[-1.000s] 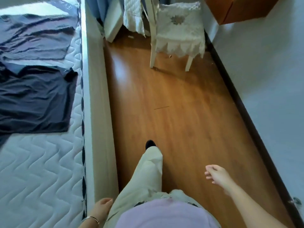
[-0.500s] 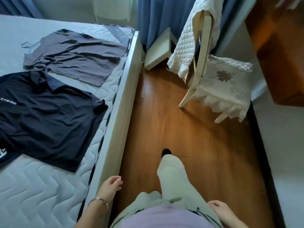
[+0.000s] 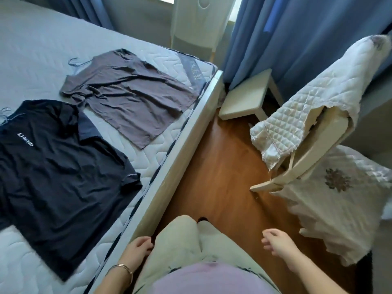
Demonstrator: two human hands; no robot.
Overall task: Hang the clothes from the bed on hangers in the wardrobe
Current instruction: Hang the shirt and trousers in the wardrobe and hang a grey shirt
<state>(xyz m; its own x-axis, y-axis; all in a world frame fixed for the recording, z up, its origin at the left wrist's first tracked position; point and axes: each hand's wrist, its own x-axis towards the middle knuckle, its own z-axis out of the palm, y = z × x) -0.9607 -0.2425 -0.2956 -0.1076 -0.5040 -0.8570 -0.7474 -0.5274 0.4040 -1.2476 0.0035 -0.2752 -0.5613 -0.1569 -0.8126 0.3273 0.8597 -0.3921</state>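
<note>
Two shirts lie flat on the quilted white mattress (image 3: 38, 49). A black polo shirt (image 3: 57, 175) with white lettering is nearer to me, on the left. A grey-brown T-shirt (image 3: 129, 94) lies beyond it, close to the bed's corner. My left hand (image 3: 139, 249) hangs beside the bed's white side rail (image 3: 169, 181), fingers loosely curled, holding nothing. My right hand (image 3: 277, 240) hovers over the wooden floor, fingers relaxed and empty. No hanger or wardrobe is in view.
A white chair (image 3: 314, 166) draped with a quilted cover stands on the right of the wooden floor (image 3: 218, 166). A small white stool (image 3: 246, 98) sits by the blue curtains (image 3: 297, 39). The aisle between bed and chair is narrow.
My view has turned left and up toward the bed, so both shirts now show fully. I have stepped forward along the bed. My right hand has swung forward into view.
</note>
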